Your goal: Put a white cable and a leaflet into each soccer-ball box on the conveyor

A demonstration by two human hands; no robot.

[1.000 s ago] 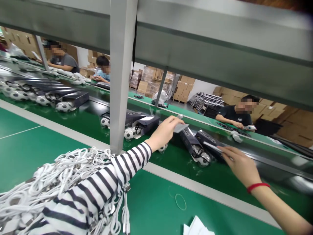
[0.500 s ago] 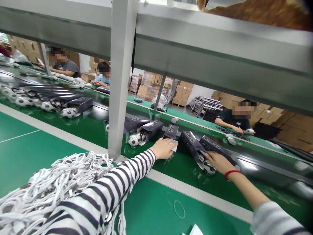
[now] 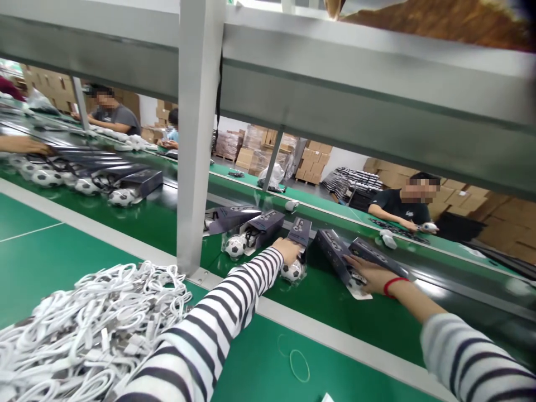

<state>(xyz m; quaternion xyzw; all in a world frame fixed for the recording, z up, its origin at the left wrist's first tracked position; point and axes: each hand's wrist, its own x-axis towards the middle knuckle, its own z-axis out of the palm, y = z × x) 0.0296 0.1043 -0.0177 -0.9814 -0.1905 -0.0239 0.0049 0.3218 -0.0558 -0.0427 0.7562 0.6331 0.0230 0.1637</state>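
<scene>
My left hand [image 3: 287,250] is at the near end of a dark printed box [image 3: 300,229], its fingertips partly hidden in the opening. A sliver of white paper [image 3: 301,249] shows at the fingers. Just below lies a small football-patterned ball [image 3: 292,271] in clear plastic. With my right hand [image 3: 368,274] I grip the near end of another dark box [image 3: 334,252]. Under that hand, a second football-patterned ball [image 3: 357,279] and a white flap [image 3: 360,293] stick out. Behind, one more dark box [image 3: 374,258] lies close to my fingers.
White coiled cables [image 3: 96,329] are heaped at the left on the green table [image 3: 268,371]. A grey post [image 3: 195,139] rises beside my left arm, under a grey overhead beam [image 3: 355,89]. More boxes with balls [image 3: 121,196] line the belt. Co-workers sit opposite; another person's hand [image 3: 25,145] reaches in at left.
My left hand has moved the white paper into the box's near end, and the ball below now shows. My right hand stays at its box. Another person's hand has appeared at far left.
</scene>
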